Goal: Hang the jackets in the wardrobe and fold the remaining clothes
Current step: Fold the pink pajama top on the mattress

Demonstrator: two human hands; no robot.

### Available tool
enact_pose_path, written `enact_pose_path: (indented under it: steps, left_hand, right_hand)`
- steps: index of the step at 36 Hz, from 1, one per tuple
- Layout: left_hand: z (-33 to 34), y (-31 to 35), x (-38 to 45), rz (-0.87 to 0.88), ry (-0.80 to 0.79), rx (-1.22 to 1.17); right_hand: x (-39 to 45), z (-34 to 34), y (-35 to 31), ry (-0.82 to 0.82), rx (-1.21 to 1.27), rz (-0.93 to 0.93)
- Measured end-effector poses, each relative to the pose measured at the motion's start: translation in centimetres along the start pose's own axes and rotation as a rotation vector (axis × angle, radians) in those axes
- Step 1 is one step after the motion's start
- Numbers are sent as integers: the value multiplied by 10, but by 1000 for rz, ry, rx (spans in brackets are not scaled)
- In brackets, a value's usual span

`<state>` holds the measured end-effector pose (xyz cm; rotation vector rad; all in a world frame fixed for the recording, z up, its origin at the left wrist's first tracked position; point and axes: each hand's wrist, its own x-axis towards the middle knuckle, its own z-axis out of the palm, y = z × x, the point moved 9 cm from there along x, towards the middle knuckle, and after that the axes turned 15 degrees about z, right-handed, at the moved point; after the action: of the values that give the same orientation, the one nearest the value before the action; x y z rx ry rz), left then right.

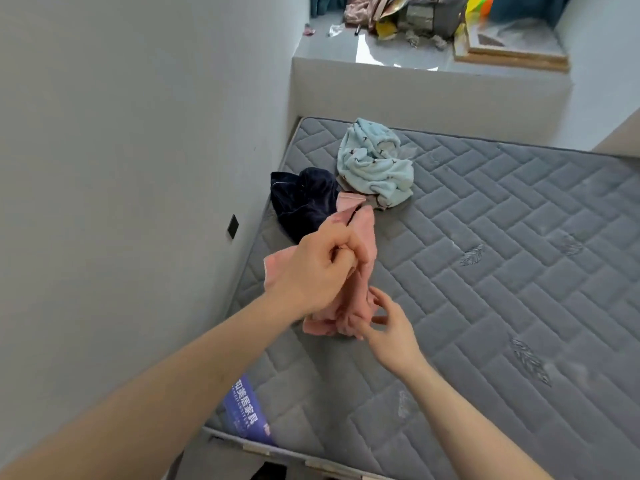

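Note:
A pink garment (360,271) hangs bunched above the grey quilted mattress (502,271). My left hand (315,268) grips its upper part in a fist. Lower down, my right hand (388,323) pinches its bottom edge with the fingertips. Behind it on the mattress lie a dark navy velvet garment (304,199) near the wall and a crumpled light blue fleece garment (374,164) with small dark marks. No wardrobe or hanger is in view.
A white wall (121,168) runs along the mattress's left side, with a black socket (232,226) on it. Beyond the mattress head is a grey ledge (381,53) with bags, cloth and boards. A purple label (242,410) marks the mattress's near corner.

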<state>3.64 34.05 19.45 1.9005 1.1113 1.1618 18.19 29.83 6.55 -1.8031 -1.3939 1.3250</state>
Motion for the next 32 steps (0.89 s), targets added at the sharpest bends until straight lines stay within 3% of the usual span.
enact_pose_path:
  steps: [6,12,18,23,27,32]
  left_hand:
    - [-12,51,-33,36,-123,49]
    - [-33,15,-98,-140,-274,146]
    - [-35,-27,-180,-136,-524,276]
    - [-66,-60,-229,-221,-425,394]
    - [-85,-75,-255,-259,-467,543]
    - [-113,-65,-249,-363,-259,387]
  right_hand:
    - [-54,-29,18,90,-56,68]
    - [-108,-64,39,289,147,117]
    - [-154,-63,29,393,213,40]
    - [-194,-47,-11,386,220,-97]
    - [-222,-34,-39,390,179,-184]
    - [-238,-48,-40,477,136,-173]
